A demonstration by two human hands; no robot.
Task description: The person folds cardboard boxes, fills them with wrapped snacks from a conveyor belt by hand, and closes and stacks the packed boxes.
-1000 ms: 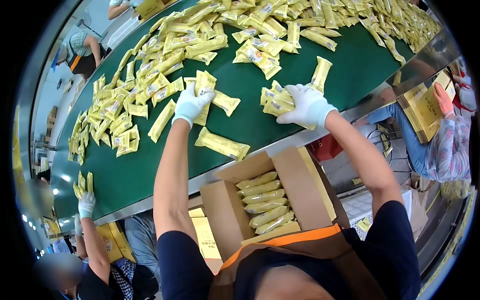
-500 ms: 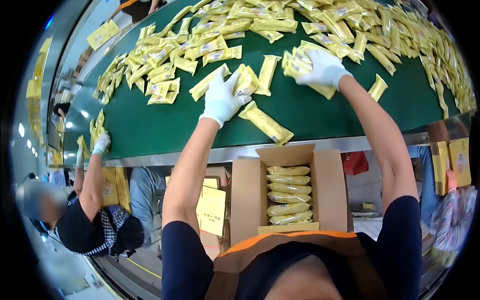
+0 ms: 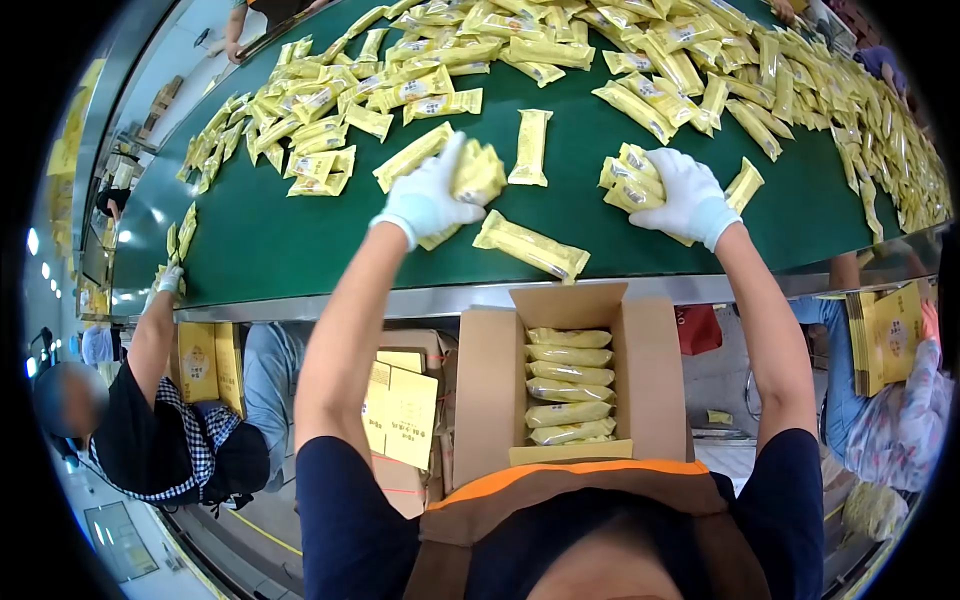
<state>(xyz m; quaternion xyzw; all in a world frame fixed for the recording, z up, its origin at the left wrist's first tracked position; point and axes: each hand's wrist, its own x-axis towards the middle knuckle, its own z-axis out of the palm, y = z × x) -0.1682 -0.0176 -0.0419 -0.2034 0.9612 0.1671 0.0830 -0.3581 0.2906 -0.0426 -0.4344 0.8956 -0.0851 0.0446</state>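
My left hand [image 3: 432, 195], in a white glove, is closed round yellow packets [image 3: 480, 174] over the green belt [image 3: 400, 262]. Further right, my gloved right hand [image 3: 686, 194] grips a bunch of yellow packets [image 3: 632, 180]. Between the hands one packet [image 3: 531, 147] lies lengthwise, and another [image 3: 531, 245] lies slanted near the belt's front edge. An open cardboard box [image 3: 485, 390] stands in front of my body, with a column of yellow packets [image 3: 569, 374] inside.
A large heap of packets [image 3: 440, 60] covers the belt's far side. At the left, a co-worker's gloved hand [image 3: 170, 277] is at some packets. Yellow cartons [image 3: 405, 412] lie left of the box. Another person's sleeve [image 3: 905, 410] shows at the right, beside folded cartons [image 3: 890, 335].
Since half a second ago, my right hand has come nearer with its packets, away from the heap. My left hand has shifted slightly left. The co-worker's hand has moved left and down.
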